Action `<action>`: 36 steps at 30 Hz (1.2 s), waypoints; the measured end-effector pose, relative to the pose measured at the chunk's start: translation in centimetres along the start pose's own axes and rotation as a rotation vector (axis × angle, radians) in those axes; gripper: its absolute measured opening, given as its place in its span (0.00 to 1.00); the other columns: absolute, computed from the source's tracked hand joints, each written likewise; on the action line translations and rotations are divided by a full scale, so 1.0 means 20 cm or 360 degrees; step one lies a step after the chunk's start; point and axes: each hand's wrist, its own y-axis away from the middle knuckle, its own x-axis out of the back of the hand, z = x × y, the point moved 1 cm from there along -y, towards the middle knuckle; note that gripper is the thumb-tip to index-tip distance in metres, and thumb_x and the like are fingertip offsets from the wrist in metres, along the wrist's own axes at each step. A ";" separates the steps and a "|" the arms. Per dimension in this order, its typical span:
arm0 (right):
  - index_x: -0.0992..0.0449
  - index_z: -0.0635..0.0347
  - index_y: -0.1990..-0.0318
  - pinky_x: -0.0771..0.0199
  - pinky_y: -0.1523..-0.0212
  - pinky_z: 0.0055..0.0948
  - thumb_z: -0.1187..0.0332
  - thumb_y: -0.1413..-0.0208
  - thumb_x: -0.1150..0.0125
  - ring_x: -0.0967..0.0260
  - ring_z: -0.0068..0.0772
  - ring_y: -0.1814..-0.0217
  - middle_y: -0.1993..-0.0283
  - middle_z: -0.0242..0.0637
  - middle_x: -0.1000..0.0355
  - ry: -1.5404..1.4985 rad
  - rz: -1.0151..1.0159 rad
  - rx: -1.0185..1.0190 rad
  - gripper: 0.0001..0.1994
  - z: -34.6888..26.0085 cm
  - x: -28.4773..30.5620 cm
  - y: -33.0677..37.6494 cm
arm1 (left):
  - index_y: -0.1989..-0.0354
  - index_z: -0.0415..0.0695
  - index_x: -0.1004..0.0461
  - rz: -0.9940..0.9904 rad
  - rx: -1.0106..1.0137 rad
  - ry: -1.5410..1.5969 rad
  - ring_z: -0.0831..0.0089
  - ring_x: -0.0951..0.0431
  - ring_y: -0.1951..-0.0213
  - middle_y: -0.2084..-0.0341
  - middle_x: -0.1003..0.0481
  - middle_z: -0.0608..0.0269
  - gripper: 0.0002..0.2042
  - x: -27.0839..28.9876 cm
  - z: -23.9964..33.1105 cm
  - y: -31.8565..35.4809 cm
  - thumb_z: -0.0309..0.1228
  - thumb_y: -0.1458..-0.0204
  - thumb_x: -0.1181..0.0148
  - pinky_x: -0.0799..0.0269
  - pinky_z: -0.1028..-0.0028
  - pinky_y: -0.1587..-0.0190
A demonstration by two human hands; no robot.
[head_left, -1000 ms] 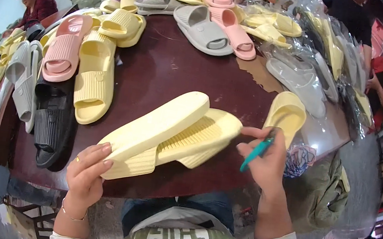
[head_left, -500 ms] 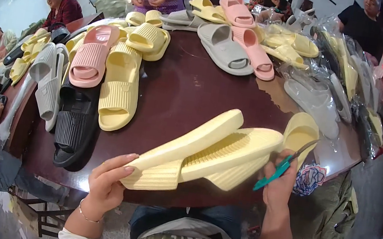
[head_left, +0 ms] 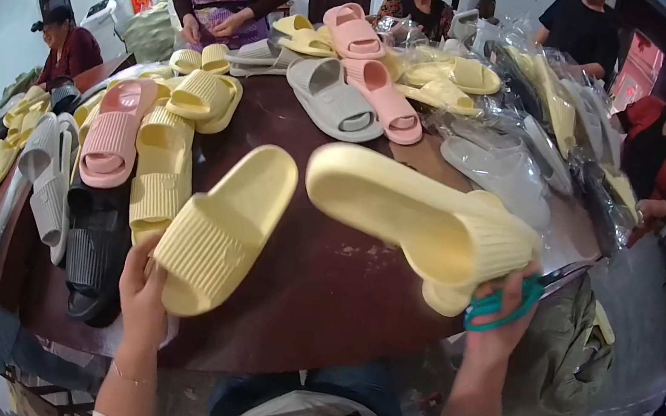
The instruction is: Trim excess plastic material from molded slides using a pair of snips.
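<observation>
Two raised hands, left hand (head_left: 141,293) gripping one yellow slipper (head_left: 223,226), right hand (head_left: 507,307) another slipper (head_left: 418,216).

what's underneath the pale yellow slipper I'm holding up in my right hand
Under the pale yellow ribbed foam slipper in the right hand lies the dark brown table. Teal-handled scissors hang in the same hand; the slipper's toe end hides part of the fingers.

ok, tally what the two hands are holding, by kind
Pale yellow ribbed foam slippers: 2 (left-hand slipper, right-hand slipper)
Teal-handled scissors: 1, in the right hand along with its slipper
Total: 3
</observation>
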 end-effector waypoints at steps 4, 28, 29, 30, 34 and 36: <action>0.39 0.52 0.61 0.33 0.66 0.28 0.71 0.50 0.43 0.37 0.25 0.63 0.60 0.32 0.36 0.0184 -0.0306 0.0074 0.12 0.10 -0.03 0.16 | 0.47 0.34 0.42 0.0112 -0.0173 -0.0011 0.67 0.34 0.50 0.53 0.34 0.54 0.20 -0.12 0.09 0.03 0.25 0.48 0.51 0.42 0.70 0.46; 0.39 0.60 0.62 0.26 0.67 0.24 0.84 0.60 0.38 0.28 0.33 0.64 0.68 0.43 0.29 0.0443 -0.1187 -0.0150 0.18 0.13 -0.36 0.25 | 0.48 0.31 0.45 -0.1113 0.0192 0.0421 0.71 0.29 0.55 0.56 0.31 0.53 0.31 -0.34 0.15 0.29 0.25 0.60 0.37 0.33 0.72 0.53; 0.39 0.60 0.62 0.26 0.67 0.24 0.84 0.60 0.38 0.28 0.33 0.64 0.68 0.43 0.29 0.0453 -0.1169 -0.0128 0.18 0.14 -0.40 0.24 | 0.48 0.31 0.45 -0.1189 0.0208 0.0370 0.71 0.29 0.56 0.57 0.31 0.53 0.31 -0.36 0.15 0.29 0.25 0.60 0.37 0.33 0.72 0.53; 0.38 0.60 0.62 0.26 0.67 0.25 0.83 0.60 0.38 0.28 0.31 0.64 0.68 0.41 0.28 0.0617 -0.1261 0.0044 0.19 0.16 -0.45 0.23 | 0.48 0.31 0.44 -0.1232 0.0226 0.0304 0.71 0.28 0.56 0.58 0.30 0.54 0.30 -0.37 0.15 0.30 0.26 0.60 0.37 0.32 0.72 0.54; 0.38 0.59 0.60 0.26 0.67 0.24 0.80 0.59 0.36 0.27 0.27 0.64 0.68 0.37 0.28 0.0947 -0.1455 0.0203 0.20 0.17 -0.54 0.20 | 0.48 0.32 0.44 -0.1240 0.0217 0.0286 0.71 0.27 0.58 0.60 0.28 0.54 0.30 -0.39 0.15 0.32 0.28 0.59 0.37 0.32 0.72 0.55; 0.38 0.59 0.59 0.27 0.68 0.24 0.79 0.59 0.35 0.27 0.26 0.64 0.69 0.36 0.28 0.1022 -0.1521 0.0181 0.20 0.16 -0.57 0.19 | 0.48 0.32 0.44 -0.1242 0.0220 0.0266 0.71 0.27 0.59 0.61 0.28 0.54 0.30 -0.38 0.14 0.33 0.29 0.59 0.38 0.31 0.72 0.55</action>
